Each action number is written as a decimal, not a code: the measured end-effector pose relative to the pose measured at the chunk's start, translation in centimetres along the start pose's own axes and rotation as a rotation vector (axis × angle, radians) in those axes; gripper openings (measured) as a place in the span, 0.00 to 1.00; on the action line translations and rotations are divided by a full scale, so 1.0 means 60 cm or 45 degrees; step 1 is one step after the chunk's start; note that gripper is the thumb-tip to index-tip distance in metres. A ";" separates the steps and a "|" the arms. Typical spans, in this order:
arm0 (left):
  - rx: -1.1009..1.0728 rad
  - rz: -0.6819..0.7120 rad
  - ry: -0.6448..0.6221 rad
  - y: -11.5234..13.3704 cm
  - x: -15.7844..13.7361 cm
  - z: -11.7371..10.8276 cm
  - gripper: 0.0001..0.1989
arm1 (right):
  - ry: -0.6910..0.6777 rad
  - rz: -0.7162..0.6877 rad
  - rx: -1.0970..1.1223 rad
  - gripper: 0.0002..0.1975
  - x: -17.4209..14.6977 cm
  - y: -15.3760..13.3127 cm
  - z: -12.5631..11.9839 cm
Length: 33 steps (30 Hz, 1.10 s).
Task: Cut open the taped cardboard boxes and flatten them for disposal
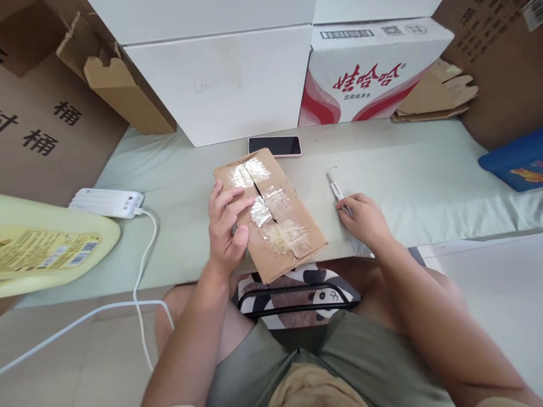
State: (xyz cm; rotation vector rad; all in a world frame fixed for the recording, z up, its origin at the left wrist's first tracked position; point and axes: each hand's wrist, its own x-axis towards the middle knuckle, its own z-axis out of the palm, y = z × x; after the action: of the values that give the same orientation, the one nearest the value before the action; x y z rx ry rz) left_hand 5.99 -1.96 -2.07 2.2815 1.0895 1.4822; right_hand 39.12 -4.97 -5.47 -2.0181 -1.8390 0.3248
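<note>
A small brown cardboard box lies slanted at the bench's front, its near corner jutting past the edge. Strips of shiny clear tape cross the dark seam along its top. My left hand holds the box by its left side, with fingers spread on the top and thumb near the side edge. To the right of the box, my right hand is closed around a slim white utility knife, its grey tip pointing away from me and apart from the box. A phone with a dark screen lies just behind the box.
White cartons and a red-and-white carton stand along the back. At left are a white power bank with a cable and a yellow bottle. A blue item sits at far right on the pale cloth.
</note>
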 end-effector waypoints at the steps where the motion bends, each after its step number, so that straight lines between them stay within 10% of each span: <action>1: 0.008 -0.018 -0.001 0.001 0.000 0.001 0.20 | 0.000 0.011 0.070 0.11 0.000 -0.010 -0.002; 13: 0.040 -0.061 -0.006 0.006 -0.001 0.003 0.23 | 0.579 -0.139 1.053 0.03 -0.067 -0.113 -0.098; 33: 0.046 -0.071 0.045 0.005 0.001 0.012 0.25 | 0.127 -0.281 1.487 0.12 -0.103 -0.133 -0.110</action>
State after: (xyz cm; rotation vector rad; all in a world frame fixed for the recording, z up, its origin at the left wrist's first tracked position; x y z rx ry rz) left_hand 6.78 -1.96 -2.19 2.2373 1.1895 1.4993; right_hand 34.01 -11.44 3.37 -0.9870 -1.2627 0.9330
